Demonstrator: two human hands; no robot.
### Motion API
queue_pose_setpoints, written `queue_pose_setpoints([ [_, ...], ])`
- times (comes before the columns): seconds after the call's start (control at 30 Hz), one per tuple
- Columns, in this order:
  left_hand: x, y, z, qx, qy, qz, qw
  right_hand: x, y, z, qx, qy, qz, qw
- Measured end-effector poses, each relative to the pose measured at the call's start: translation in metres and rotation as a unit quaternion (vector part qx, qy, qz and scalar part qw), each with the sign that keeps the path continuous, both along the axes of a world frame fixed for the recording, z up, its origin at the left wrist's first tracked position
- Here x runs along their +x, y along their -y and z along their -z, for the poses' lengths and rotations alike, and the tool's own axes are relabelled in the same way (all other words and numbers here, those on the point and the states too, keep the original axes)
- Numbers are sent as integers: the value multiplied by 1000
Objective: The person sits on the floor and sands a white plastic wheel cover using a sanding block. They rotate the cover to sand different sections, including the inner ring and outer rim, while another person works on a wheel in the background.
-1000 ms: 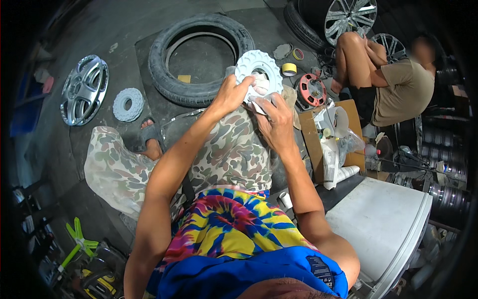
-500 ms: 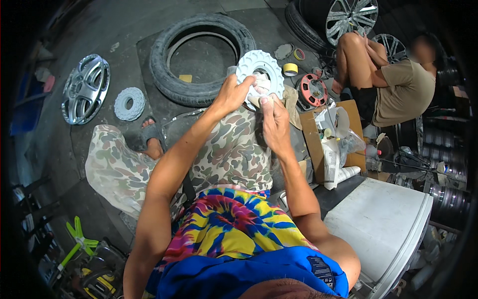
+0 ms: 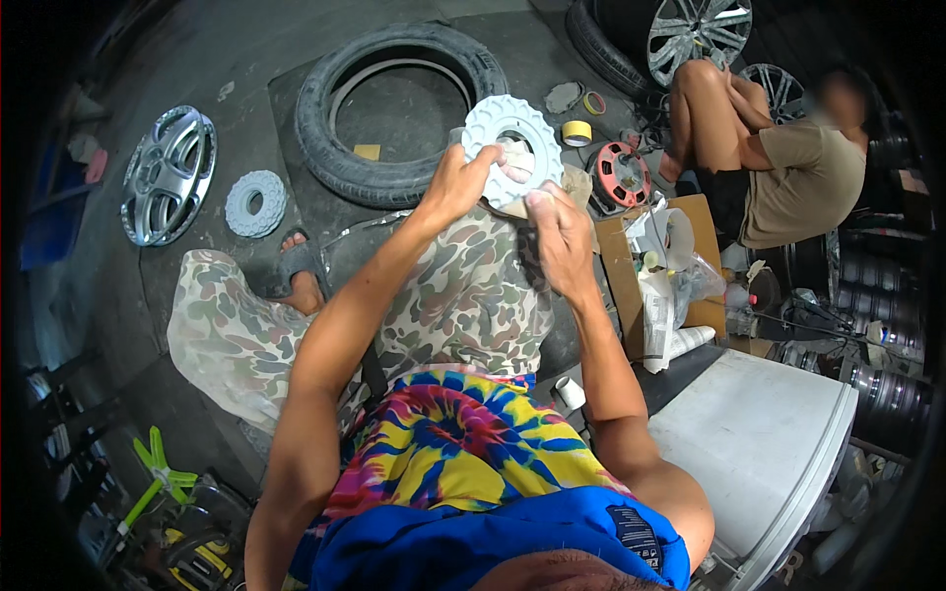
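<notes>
A pale grey ring-shaped disc (image 3: 537,133) with a scalloped edge is held up over my lap. My left hand (image 3: 458,192) grips its left side, thumb on the front face. Whitish fingertips or wrapping show through the centre hole; which, I cannot tell. At the lower right rim my right hand (image 3: 562,236) is closed, its thumb against the edge. A folded tan sheet (image 3: 510,209), possibly sandpaper, peeks out beneath the rim beside that thumb; the other fingers are mostly hidden. Similar scalloped discs (image 3: 255,204) lie stacked on the floor at left.
Ahead lies a black tyre (image 3: 330,163), with a silver multi-spoke wheel (image 3: 169,177) at far left. To the right are yellow tape (image 3: 576,134), a red reel (image 3: 622,175), a cardboard box (image 3: 623,286) of scraps and a white panel (image 3: 749,443). Another person (image 3: 803,182) sits beyond the box.
My right hand has shifted right and slightly down along the disc's lower rim; less of the tan sheet shows. The disc has tilted slightly, with my left hand keeping its hold.
</notes>
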State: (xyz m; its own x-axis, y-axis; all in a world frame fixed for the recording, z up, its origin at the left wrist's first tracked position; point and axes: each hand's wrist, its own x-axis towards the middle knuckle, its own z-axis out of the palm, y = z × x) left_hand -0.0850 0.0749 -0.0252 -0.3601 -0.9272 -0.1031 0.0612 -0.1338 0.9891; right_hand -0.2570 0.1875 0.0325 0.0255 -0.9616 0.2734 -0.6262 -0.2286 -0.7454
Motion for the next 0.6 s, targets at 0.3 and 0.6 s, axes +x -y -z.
queue_pose_setpoints([
  [0.3, -2, -1, -9, 18, 43, 10, 999, 23, -9, 8, -159, -145, 0, 977],
  [0.6, 0, -6, -12, -3, 13, 5, 1000, 22, -19, -8, -16, 36, -10, 999],
])
